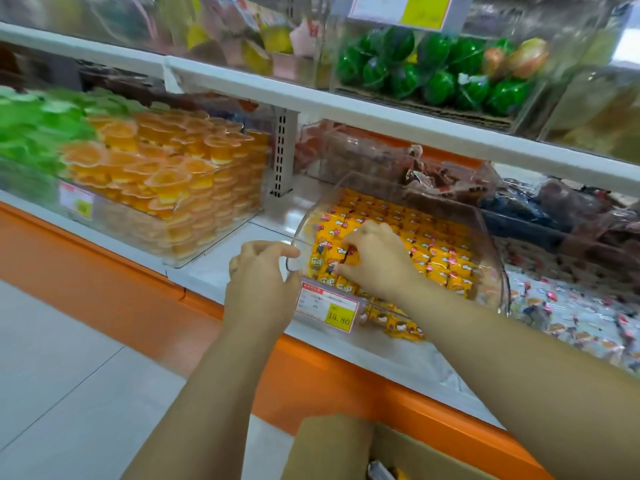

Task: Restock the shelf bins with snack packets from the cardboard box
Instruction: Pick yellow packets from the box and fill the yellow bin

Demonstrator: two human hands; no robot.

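A clear plastic shelf bin (498, 268) holds rows of yellow snack packets (440, 251). My left hand (259, 285) grips the bin's front left corner, thumb and fingers pinched on the rim. My right hand (377, 258) is inside the bin at its front left, fingers curled down on the yellow packets there. A red and yellow price tag (327, 306) reading 15.80 is clipped to the bin's front. The open cardboard box (332, 448) stands on the floor below my arms, its inside mostly hidden.
To the left stands a clear bin of orange jelly cups (166, 174) beside green ones (38, 126). Right of the yellow bin lie white wrapped candies (571, 317) and dark packets (536, 206). The shelf above carries green round sweets (433, 74). An orange base (104, 258) runs along the grey floor.
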